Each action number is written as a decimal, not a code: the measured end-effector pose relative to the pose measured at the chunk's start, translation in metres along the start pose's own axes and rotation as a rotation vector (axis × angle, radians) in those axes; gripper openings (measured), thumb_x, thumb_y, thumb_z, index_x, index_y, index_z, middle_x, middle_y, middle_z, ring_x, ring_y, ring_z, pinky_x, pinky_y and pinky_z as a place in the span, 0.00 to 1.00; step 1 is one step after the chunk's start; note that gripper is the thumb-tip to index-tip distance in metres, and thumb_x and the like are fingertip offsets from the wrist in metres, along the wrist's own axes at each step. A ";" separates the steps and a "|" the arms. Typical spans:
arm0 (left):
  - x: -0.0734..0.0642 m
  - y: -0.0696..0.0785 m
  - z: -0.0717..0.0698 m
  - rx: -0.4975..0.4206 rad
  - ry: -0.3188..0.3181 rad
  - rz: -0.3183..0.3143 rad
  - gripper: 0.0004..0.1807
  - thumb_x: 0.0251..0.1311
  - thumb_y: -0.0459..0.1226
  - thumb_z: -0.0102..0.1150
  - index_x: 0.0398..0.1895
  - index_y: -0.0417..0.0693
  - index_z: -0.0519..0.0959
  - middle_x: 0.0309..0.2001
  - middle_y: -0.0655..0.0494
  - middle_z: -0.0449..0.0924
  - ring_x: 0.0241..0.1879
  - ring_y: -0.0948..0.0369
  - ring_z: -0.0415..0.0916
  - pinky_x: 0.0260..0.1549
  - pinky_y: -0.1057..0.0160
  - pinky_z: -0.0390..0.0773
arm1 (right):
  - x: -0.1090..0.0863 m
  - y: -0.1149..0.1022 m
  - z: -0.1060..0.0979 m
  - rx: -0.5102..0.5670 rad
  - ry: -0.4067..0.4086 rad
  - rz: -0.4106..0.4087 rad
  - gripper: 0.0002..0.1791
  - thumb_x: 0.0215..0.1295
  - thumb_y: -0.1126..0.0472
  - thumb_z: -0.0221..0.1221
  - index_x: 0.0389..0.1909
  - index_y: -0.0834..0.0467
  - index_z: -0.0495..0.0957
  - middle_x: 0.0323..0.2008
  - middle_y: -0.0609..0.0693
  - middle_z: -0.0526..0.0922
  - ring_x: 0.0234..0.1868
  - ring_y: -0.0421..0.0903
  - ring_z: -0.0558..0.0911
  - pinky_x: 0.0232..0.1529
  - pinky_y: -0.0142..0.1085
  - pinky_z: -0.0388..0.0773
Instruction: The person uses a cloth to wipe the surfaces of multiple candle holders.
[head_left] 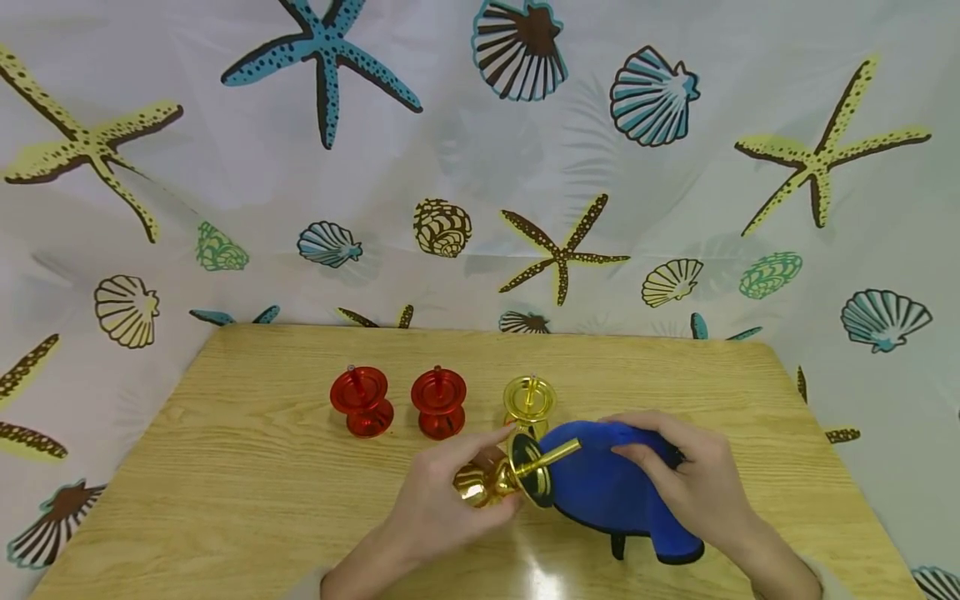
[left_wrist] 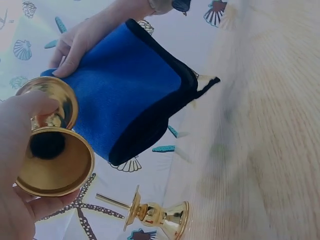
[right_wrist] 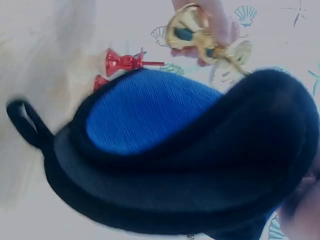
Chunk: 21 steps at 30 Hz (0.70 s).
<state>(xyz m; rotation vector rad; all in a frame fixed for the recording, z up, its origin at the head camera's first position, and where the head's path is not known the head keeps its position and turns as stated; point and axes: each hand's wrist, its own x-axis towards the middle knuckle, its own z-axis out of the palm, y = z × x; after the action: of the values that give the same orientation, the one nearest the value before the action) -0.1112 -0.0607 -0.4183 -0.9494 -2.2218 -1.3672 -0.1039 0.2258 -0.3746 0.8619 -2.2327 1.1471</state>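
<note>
A gold candlestick (head_left: 480, 485) with a pin rising from its dish lies tilted sideways in my left hand (head_left: 438, 496), which grips it around the stem and base. In the left wrist view the hollow underside of its base (left_wrist: 57, 167) faces the camera. My right hand (head_left: 693, 475) pinches a blue cloth (head_left: 600, 483) by its upper edge. Black trim and a small black loop (right_wrist: 27, 122) show on the cloth, which hangs folded over. Cloth and candlestick lie close together; whether they touch I cannot tell.
Behind the hands, a second gold candlestick (head_left: 530, 400) stands upright on the wooden table (head_left: 247, 467). Two red candlesticks, one at the left (head_left: 362, 400) and another beside it (head_left: 438, 402), stand in line with it. A sheet (head_left: 480, 150) printed with shells and starfish hangs behind the table.
</note>
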 end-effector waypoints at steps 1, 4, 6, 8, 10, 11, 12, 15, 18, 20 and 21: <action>0.000 0.001 0.000 -0.023 0.014 -0.036 0.34 0.44 0.29 0.80 0.60 0.41 0.83 0.35 0.56 0.89 0.33 0.68 0.84 0.36 0.71 0.86 | -0.002 0.001 0.001 -0.014 0.022 0.013 0.26 0.49 0.84 0.70 0.50 0.62 0.87 0.42 0.58 0.93 0.48 0.28 0.88 0.48 0.21 0.84; 0.000 0.004 0.000 -0.094 0.055 -0.152 0.32 0.46 0.29 0.79 0.60 0.43 0.83 0.34 0.56 0.88 0.33 0.70 0.82 0.35 0.67 0.87 | -0.008 0.005 0.004 -0.010 0.055 0.057 0.25 0.48 0.85 0.70 0.49 0.64 0.87 0.41 0.60 0.93 0.49 0.24 0.86 0.49 0.21 0.83; 0.001 0.007 0.000 -0.123 0.080 -0.202 0.31 0.47 0.29 0.80 0.59 0.44 0.84 0.32 0.55 0.88 0.32 0.70 0.81 0.35 0.66 0.87 | -0.011 0.007 0.008 0.012 0.073 0.040 0.25 0.48 0.85 0.71 0.48 0.63 0.88 0.41 0.60 0.92 0.49 0.24 0.87 0.48 0.22 0.84; 0.001 0.010 0.002 -0.162 0.099 -0.240 0.30 0.48 0.29 0.79 0.58 0.44 0.83 0.31 0.54 0.87 0.32 0.70 0.82 0.35 0.64 0.88 | -0.014 0.009 0.013 0.033 0.100 -0.015 0.21 0.52 0.81 0.72 0.47 0.62 0.88 0.40 0.60 0.92 0.48 0.27 0.88 0.49 0.22 0.84; 0.002 0.013 0.004 -0.198 0.117 -0.279 0.29 0.49 0.30 0.79 0.58 0.44 0.83 0.31 0.52 0.87 0.33 0.70 0.82 0.35 0.63 0.88 | -0.017 0.011 0.019 0.048 0.128 -0.082 0.13 0.61 0.72 0.71 0.47 0.61 0.88 0.39 0.59 0.92 0.47 0.31 0.89 0.50 0.23 0.84; 0.003 0.014 0.005 -0.217 0.128 -0.312 0.29 0.49 0.30 0.80 0.58 0.44 0.83 0.31 0.51 0.87 0.33 0.69 0.83 0.35 0.63 0.88 | -0.018 0.011 0.022 0.042 0.143 -0.115 0.09 0.66 0.67 0.70 0.46 0.61 0.88 0.39 0.58 0.92 0.46 0.33 0.89 0.50 0.23 0.84; 0.004 0.015 0.006 -0.241 0.137 -0.350 0.29 0.50 0.31 0.79 0.58 0.45 0.83 0.32 0.51 0.87 0.33 0.68 0.83 0.35 0.63 0.88 | -0.019 0.012 0.026 0.037 0.156 -0.146 0.08 0.69 0.62 0.68 0.46 0.61 0.88 0.38 0.57 0.91 0.45 0.35 0.90 0.50 0.23 0.84; 0.006 0.017 0.010 -0.288 0.168 -0.473 0.28 0.53 0.34 0.79 0.59 0.48 0.83 0.34 0.50 0.88 0.34 0.67 0.83 0.35 0.65 0.87 | -0.021 0.011 0.035 0.009 0.173 -0.211 0.14 0.74 0.53 0.63 0.43 0.61 0.88 0.37 0.56 0.90 0.39 0.41 0.90 0.48 0.22 0.84; 0.008 0.018 0.014 -0.314 0.188 -0.552 0.29 0.54 0.36 0.79 0.61 0.49 0.83 0.36 0.49 0.90 0.32 0.65 0.83 0.31 0.66 0.84 | -0.023 0.009 0.044 -0.015 0.175 -0.267 0.15 0.76 0.55 0.62 0.42 0.64 0.88 0.36 0.56 0.89 0.35 0.46 0.89 0.45 0.22 0.84; 0.008 0.018 0.016 -0.319 0.195 -0.575 0.29 0.55 0.37 0.79 0.62 0.48 0.83 0.36 0.49 0.90 0.31 0.65 0.83 0.29 0.65 0.82 | -0.023 0.006 0.048 -0.038 0.185 -0.298 0.15 0.76 0.56 0.63 0.42 0.65 0.88 0.36 0.57 0.89 0.33 0.48 0.89 0.44 0.22 0.84; 0.008 0.018 0.017 -0.326 0.196 -0.582 0.29 0.55 0.37 0.79 0.62 0.48 0.83 0.36 0.48 0.90 0.31 0.65 0.83 0.28 0.65 0.82 | -0.023 0.005 0.050 -0.050 0.193 -0.311 0.15 0.76 0.56 0.63 0.42 0.65 0.87 0.35 0.57 0.89 0.33 0.48 0.89 0.44 0.23 0.85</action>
<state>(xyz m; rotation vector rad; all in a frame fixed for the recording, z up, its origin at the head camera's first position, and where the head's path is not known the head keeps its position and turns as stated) -0.1033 -0.0376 -0.4093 -0.2255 -2.2506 -2.0196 -0.0979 0.1933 -0.4189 0.9910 -1.8850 0.9795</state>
